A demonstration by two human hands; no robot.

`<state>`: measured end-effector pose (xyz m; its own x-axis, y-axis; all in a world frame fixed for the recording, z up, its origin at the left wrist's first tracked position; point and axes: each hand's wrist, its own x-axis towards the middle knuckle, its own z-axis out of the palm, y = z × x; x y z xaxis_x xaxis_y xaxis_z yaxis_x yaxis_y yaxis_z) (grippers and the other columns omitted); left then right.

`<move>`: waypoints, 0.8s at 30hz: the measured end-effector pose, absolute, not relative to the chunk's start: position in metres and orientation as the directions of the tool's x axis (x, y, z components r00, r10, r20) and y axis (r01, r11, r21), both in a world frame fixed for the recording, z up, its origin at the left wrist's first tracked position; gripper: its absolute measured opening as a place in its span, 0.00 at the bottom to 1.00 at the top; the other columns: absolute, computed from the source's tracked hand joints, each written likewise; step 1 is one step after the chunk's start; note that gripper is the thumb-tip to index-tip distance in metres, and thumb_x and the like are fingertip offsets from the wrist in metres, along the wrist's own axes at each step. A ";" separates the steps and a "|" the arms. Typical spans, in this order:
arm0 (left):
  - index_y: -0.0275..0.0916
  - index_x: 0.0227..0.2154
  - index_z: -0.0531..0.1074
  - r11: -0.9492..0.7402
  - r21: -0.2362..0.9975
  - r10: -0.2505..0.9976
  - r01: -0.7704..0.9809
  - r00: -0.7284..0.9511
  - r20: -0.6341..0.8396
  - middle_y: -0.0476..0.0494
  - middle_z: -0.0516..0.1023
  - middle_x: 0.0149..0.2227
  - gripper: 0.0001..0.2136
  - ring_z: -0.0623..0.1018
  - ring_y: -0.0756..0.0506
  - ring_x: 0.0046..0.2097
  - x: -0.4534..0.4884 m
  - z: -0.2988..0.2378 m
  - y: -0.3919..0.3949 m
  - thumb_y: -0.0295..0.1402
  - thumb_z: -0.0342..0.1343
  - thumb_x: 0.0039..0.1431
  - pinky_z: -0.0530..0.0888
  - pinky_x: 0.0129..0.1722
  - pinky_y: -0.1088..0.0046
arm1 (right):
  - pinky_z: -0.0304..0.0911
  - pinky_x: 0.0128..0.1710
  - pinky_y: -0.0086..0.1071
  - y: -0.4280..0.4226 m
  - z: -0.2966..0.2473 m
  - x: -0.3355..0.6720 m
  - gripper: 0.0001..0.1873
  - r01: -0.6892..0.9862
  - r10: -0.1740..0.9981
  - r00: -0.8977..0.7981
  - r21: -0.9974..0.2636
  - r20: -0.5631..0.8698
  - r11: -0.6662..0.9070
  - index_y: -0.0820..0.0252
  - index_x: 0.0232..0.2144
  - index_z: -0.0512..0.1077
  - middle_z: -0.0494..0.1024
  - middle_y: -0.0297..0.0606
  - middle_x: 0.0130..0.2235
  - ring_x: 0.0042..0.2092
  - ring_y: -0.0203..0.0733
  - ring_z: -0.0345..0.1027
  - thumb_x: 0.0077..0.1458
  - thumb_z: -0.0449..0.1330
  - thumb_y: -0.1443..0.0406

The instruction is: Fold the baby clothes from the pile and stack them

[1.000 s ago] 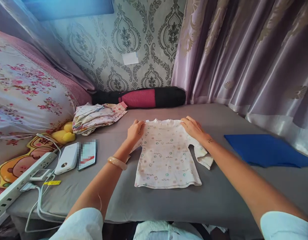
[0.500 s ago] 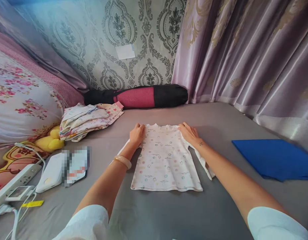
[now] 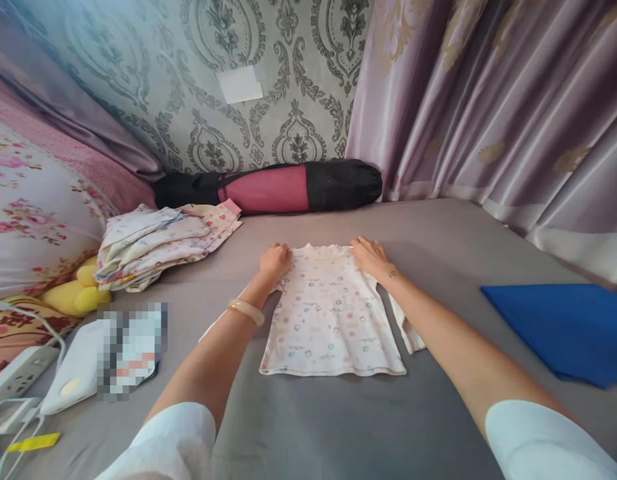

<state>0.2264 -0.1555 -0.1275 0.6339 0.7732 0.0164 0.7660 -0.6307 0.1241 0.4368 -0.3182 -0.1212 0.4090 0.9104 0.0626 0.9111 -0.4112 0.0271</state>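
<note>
A small white long-sleeved shirt (image 3: 331,313) with a pale print lies spread on the grey sheet, collar at the far end and hem toward me. My left hand (image 3: 276,260) is closed on its left shoulder, fingers curled over the edge. At the right shoulder, beside the collar, my right hand (image 3: 368,255) grips the cloth, its fingertips partly hidden. Both sleeves angle outward beneath my forearms, so only parts of them show.
A heap of printed clothes (image 3: 158,243) lies at the left, near a yellow plush toy (image 3: 78,293). Closer are a white power bank (image 3: 83,363), cables and a power strip (image 3: 21,377). Blue cloth (image 3: 563,327) lies right. A black-and-pink rolled bag (image 3: 268,189) lines the wall.
The view has shifted and come slightly nearer. My right hand sits a little closer to the collar; both hands stay at the shirt's shoulders.
</note>
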 end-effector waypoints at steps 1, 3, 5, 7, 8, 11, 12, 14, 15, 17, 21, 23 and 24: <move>0.39 0.48 0.73 -0.637 0.125 0.767 0.760 0.642 0.005 0.37 0.75 0.50 0.16 0.74 0.39 0.53 0.231 -0.126 -0.155 0.35 0.43 0.68 0.71 0.48 0.68 | 0.55 0.50 0.37 -0.314 -0.121 0.435 0.15 0.916 0.915 0.398 0.017 0.068 -0.400 0.62 0.47 0.72 0.74 0.47 0.50 0.53 0.48 0.65 0.68 0.47 0.64; 0.39 0.48 0.73 -0.660 0.145 0.745 0.738 0.667 -0.005 0.37 0.75 0.50 0.15 0.74 0.40 0.53 0.241 -0.125 -0.155 0.37 0.44 0.68 0.70 0.49 0.68 | 0.54 0.50 0.38 -0.305 -0.122 0.431 0.17 0.918 0.915 0.396 -0.016 0.072 -0.396 0.61 0.46 0.73 0.74 0.47 0.50 0.54 0.49 0.65 0.69 0.47 0.62; 0.38 0.48 0.74 -0.677 0.174 0.727 0.715 0.686 0.010 0.36 0.75 0.50 0.16 0.75 0.40 0.53 0.249 -0.127 -0.155 0.38 0.45 0.68 0.70 0.49 0.69 | 0.54 0.50 0.38 -0.297 -0.126 0.426 0.17 0.910 0.906 0.414 -0.051 0.085 -0.411 0.61 0.46 0.74 0.73 0.47 0.50 0.54 0.50 0.64 0.69 0.47 0.61; 0.36 0.48 0.73 -0.685 0.186 0.722 0.704 0.691 0.042 0.35 0.76 0.48 0.16 0.75 0.40 0.52 0.254 -0.132 -0.155 0.37 0.45 0.68 0.69 0.50 0.68 | 0.54 0.50 0.38 -0.292 -0.130 0.423 0.17 0.895 0.888 0.445 -0.078 0.114 -0.438 0.61 0.46 0.74 0.72 0.48 0.51 0.54 0.50 0.63 0.69 0.48 0.61; 0.36 0.47 0.73 -0.686 0.183 0.722 0.704 0.689 0.058 0.35 0.76 0.47 0.15 0.75 0.40 0.51 0.255 -0.135 -0.155 0.36 0.44 0.68 0.69 0.50 0.68 | 0.54 0.50 0.38 -0.291 -0.132 0.422 0.16 0.886 0.876 0.463 -0.088 0.132 -0.455 0.62 0.46 0.73 0.72 0.48 0.51 0.54 0.50 0.63 0.68 0.48 0.61; 0.35 0.47 0.71 -0.689 0.161 0.724 0.707 0.682 0.104 0.34 0.75 0.46 0.15 0.75 0.39 0.50 0.254 -0.144 -0.156 0.33 0.42 0.69 0.68 0.50 0.66 | 0.55 0.50 0.38 -0.290 -0.138 0.419 0.15 0.863 0.845 0.506 -0.106 0.174 -0.494 0.64 0.48 0.70 0.71 0.50 0.51 0.53 0.50 0.62 0.68 0.48 0.64; 0.35 0.48 0.71 -0.687 0.155 0.726 0.710 0.678 0.116 0.33 0.74 0.47 0.15 0.75 0.39 0.50 0.254 -0.147 -0.157 0.33 0.41 0.69 0.68 0.50 0.66 | 0.55 0.49 0.38 -0.290 -0.140 0.418 0.14 0.860 0.841 0.510 -0.108 0.181 -0.498 0.64 0.48 0.70 0.70 0.51 0.52 0.53 0.50 0.62 0.68 0.47 0.64; 0.35 0.48 0.70 -0.682 0.147 0.732 0.717 0.670 0.124 0.32 0.74 0.48 0.15 0.74 0.38 0.51 0.254 -0.150 -0.159 0.33 0.39 0.69 0.67 0.50 0.65 | 0.55 0.49 0.38 -0.290 -0.142 0.418 0.15 0.860 0.840 0.511 -0.111 0.184 -0.499 0.64 0.48 0.69 0.70 0.51 0.51 0.52 0.51 0.62 0.68 0.46 0.64; 0.36 0.48 0.69 -0.673 0.147 0.740 0.725 0.663 0.117 0.32 0.74 0.48 0.15 0.74 0.38 0.51 0.254 -0.150 -0.160 0.33 0.39 0.69 0.67 0.50 0.64 | 0.55 0.50 0.38 -0.289 -0.143 0.418 0.15 0.860 0.841 0.510 -0.115 0.179 -0.496 0.64 0.48 0.69 0.70 0.51 0.51 0.52 0.51 0.62 0.69 0.46 0.64; 0.36 0.49 0.68 -0.643 0.155 0.765 0.750 0.637 0.091 0.31 0.74 0.50 0.15 0.74 0.37 0.53 0.252 -0.147 -0.161 0.35 0.40 0.69 0.67 0.51 0.64 | 0.55 0.51 0.38 -0.290 -0.143 0.421 0.15 0.863 0.849 0.504 -0.139 0.160 -0.486 0.63 0.48 0.69 0.71 0.50 0.51 0.53 0.51 0.62 0.69 0.45 0.63; 0.37 0.49 0.68 -0.525 0.209 0.835 0.825 0.547 -0.062 0.31 0.75 0.52 0.20 0.75 0.35 0.54 0.232 -0.129 -0.153 0.46 0.43 0.66 0.69 0.50 0.62 | 0.56 0.53 0.38 -0.308 -0.138 0.436 0.17 0.867 0.867 0.483 -0.203 0.121 -0.455 0.62 0.53 0.67 0.70 0.49 0.55 0.57 0.51 0.61 0.67 0.50 0.62; 0.38 0.46 0.70 -0.467 0.274 0.839 0.840 0.519 -0.163 0.32 0.78 0.50 0.22 0.76 0.36 0.51 0.211 -0.120 -0.145 0.50 0.42 0.65 0.71 0.47 0.63 | 0.56 0.54 0.36 -0.328 -0.134 0.446 0.18 0.857 0.862 0.494 -0.227 0.115 -0.462 0.63 0.55 0.66 0.71 0.50 0.55 0.57 0.50 0.62 0.65 0.52 0.62; 0.38 0.43 0.72 -0.447 0.303 0.836 0.842 0.514 -0.194 0.33 0.79 0.48 0.22 0.77 0.37 0.50 0.198 -0.115 -0.142 0.50 0.42 0.64 0.71 0.46 0.65 | 0.57 0.53 0.35 -0.340 -0.133 0.451 0.18 0.845 0.852 0.512 -0.245 0.112 -0.475 0.63 0.54 0.67 0.72 0.50 0.54 0.56 0.49 0.64 0.64 0.53 0.63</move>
<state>0.1983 -0.1419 -0.1152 0.5140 0.8355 -0.1943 0.8415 -0.4472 0.3030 0.4511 -0.3401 -0.1329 0.5117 0.8517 0.1125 0.8450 -0.4753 -0.2452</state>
